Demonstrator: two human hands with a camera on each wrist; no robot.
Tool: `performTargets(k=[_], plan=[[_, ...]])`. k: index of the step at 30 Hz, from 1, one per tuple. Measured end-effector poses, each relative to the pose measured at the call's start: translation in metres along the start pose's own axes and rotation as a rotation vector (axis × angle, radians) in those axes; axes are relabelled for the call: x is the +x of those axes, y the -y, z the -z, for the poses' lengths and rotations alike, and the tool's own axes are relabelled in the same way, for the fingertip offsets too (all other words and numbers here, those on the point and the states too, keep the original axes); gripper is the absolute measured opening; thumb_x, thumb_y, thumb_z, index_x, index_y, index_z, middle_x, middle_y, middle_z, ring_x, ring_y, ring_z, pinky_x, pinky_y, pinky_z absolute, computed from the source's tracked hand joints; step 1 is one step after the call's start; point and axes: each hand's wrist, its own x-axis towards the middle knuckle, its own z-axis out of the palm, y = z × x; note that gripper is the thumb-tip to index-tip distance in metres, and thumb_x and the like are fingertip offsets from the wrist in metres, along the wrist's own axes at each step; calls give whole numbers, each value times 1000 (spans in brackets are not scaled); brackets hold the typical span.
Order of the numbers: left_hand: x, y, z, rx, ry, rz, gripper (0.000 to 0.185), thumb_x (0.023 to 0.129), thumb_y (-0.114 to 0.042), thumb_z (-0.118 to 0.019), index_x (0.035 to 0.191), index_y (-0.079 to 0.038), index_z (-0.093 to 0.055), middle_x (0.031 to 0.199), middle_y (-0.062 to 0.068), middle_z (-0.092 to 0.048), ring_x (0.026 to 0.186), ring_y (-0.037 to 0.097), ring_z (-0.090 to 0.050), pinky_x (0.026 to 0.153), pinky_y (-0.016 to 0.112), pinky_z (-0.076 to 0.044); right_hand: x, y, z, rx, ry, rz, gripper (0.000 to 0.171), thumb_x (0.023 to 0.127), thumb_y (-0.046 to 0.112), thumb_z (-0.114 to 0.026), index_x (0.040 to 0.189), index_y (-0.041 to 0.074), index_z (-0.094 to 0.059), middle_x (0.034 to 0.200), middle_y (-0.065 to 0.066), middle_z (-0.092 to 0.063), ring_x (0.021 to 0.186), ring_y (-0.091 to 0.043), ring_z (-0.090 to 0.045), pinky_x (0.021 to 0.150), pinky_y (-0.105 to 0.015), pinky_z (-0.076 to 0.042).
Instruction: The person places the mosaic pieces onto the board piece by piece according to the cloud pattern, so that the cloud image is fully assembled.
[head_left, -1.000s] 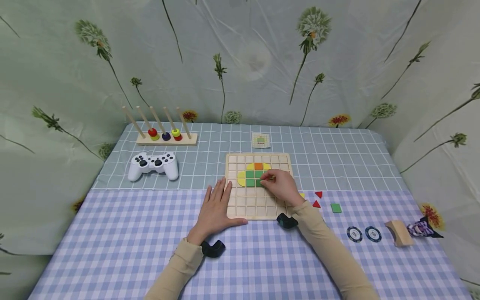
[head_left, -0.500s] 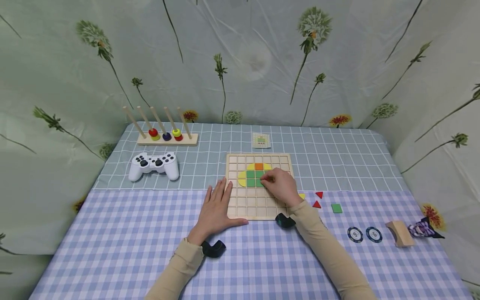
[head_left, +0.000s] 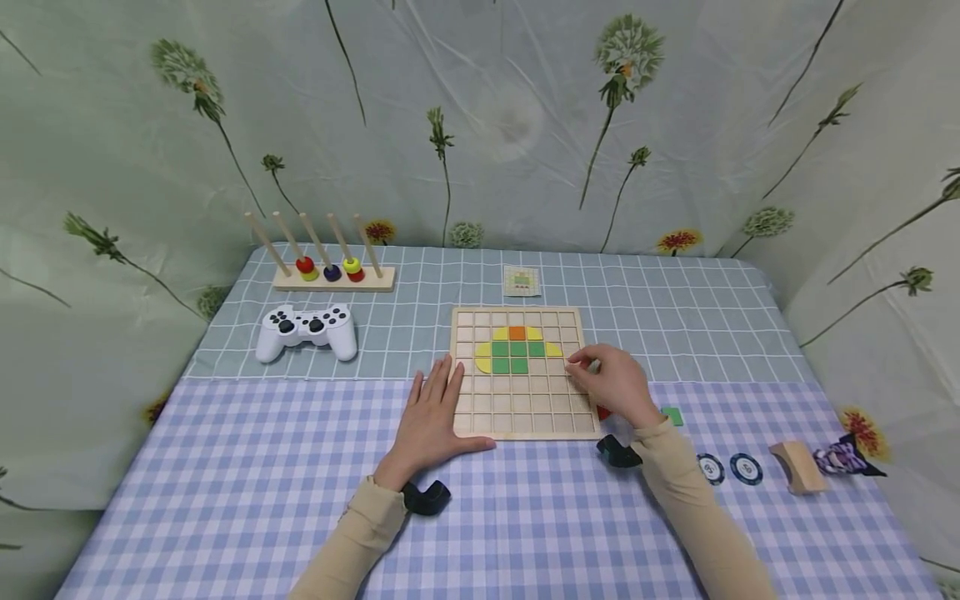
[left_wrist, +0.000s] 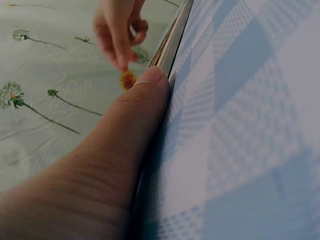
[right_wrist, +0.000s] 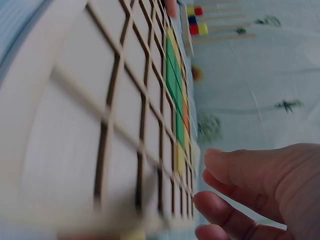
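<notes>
A square wooden grid board [head_left: 510, 408] lies mid-table. Several green square tiles [head_left: 500, 365] sit in its cells, with an orange tile [head_left: 517, 332] above them and yellow rounded pieces [head_left: 553, 350] around the sides. My left hand [head_left: 431, 417] rests along the board's left edge, fingers spread and thumb stretched by the near edge. Over the board's right edge hovers my right hand [head_left: 611, 379]; in the right wrist view its loosely bent fingers [right_wrist: 212, 207] and thumb stand apart with nothing between them. A red piece [head_left: 603, 412] shows partly beneath this hand.
A small pattern card [head_left: 522, 281] lies behind the board. Left of it are a white game controller [head_left: 307, 332] and a peg stand with beads [head_left: 333, 279]. On the right lie a green tile [head_left: 672, 416], two poker chips [head_left: 746, 468] and a wooden arch block [head_left: 799, 467].
My right hand has left the green tiles and moved right to the board's edge, uncovering a green tile and a yellow piece. It now hides most loose pieces there. The left hand stays put.
</notes>
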Motion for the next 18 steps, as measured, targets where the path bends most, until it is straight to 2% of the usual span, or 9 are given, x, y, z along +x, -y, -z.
performTargets(k=[3,11,18], plan=[[0,0,-1,-9,-4,-2,123,66,-81,-58,153,-6,-13,157,15,-8,143,27,-3,113,46,0,-10,-14,14,-29,-15,-40,16,86,22,-71,92,8,-74,79,-1,-64,56,-14,-51,47,-30,-39],[0,0,1,-9,3,1,123,66,-81,-58,153,-7,-13,157,15,-7,143,26,-2,113,45,2,-39,-43,47,-93,-28,-140,20,87,22,-69,95,5,-72,80,-3,-65,66,-19,-56,49,-30,-40],[0,1,0,-12,0,-3,123,66,-81,-58,153,-6,-13,157,16,-8,143,27,-4,113,46,0,-60,-63,64,-98,62,-251,23,85,22,-71,96,2,-70,84,-8,-64,68,-21,-52,55,-31,-39]])
